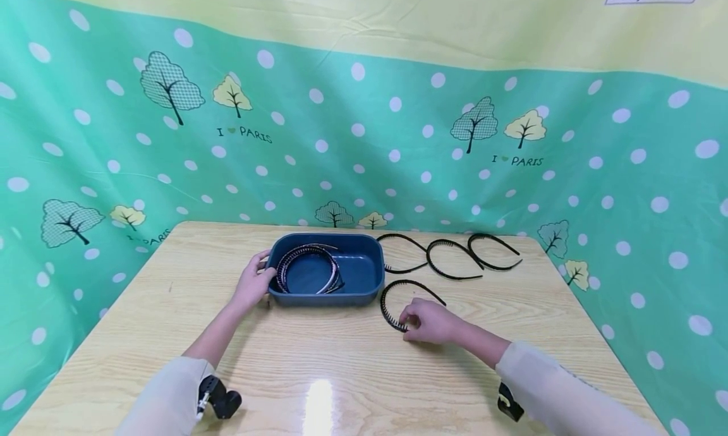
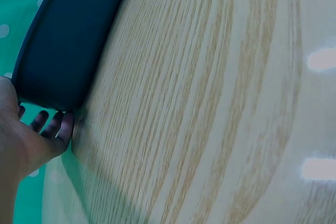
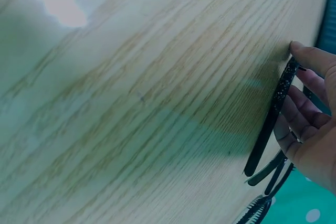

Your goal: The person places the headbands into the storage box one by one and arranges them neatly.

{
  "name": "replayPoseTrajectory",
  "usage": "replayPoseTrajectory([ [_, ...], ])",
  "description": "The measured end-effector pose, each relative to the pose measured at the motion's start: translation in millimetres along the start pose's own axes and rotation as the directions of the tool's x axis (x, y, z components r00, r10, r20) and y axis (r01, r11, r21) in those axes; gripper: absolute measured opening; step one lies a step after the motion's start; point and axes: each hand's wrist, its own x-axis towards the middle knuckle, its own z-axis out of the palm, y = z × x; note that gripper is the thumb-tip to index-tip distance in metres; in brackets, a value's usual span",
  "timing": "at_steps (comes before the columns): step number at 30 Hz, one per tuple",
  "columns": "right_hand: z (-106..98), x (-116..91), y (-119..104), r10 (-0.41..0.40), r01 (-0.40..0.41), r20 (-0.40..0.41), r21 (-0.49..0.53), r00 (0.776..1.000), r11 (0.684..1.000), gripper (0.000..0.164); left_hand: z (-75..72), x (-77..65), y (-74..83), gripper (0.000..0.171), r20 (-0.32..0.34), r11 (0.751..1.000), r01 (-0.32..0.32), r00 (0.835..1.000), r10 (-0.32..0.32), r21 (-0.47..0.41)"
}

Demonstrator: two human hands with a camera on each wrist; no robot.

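A dark blue rectangular basin (image 1: 325,300) stands at the table's back. My left hand (image 1: 253,283) grips its left end, thumb at the rim and fingers against the outer wall (image 2: 58,72). Inside, at the basin's left, several toothed headbands (image 1: 280,273) lie nested in a ring. To the right, a black toothed headband (image 1: 388,303) lies just in front of the basin's right corner. My right hand (image 1: 431,322) pinches its near arm between thumb and fingers; in the right wrist view the headband's band (image 3: 272,116) runs below the thumb.
Three more black headbands lie in a row right of the basin: one beside its wall (image 1: 402,236), a middle one (image 1: 455,277) and a far right one (image 1: 496,267). The wooden table (image 1: 341,366) meets a green dotted cloth (image 1: 364,151) behind.
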Motion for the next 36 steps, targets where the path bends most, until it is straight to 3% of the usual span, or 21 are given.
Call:
replayPoseTrajectory([
  [13,2.1,-1.3,-0.6,-0.029,0.028,-0.017,-0.057,0.999,0.998,0.014,-0.1,0.2,-0.7,0.053,0.008,1.0,-0.004,1.0,0.004,0.006],
  [20,1.3,-2.2,-2.0,-0.007,0.006,-0.014,-0.052,1.0,0.999,0.014,-0.4,0.4,-0.6,0.053,0.008,1.0,0.0,1.0,0.0,0.005],
  [36,-6.0,-5.1,-4.1,0.063,-0.059,-0.028,0.102,0.998,0.993,0.018,-1.0,1.0,-1.7,0.053,0.012,1.0,0.007,1.0,-0.007,-0.002],
])
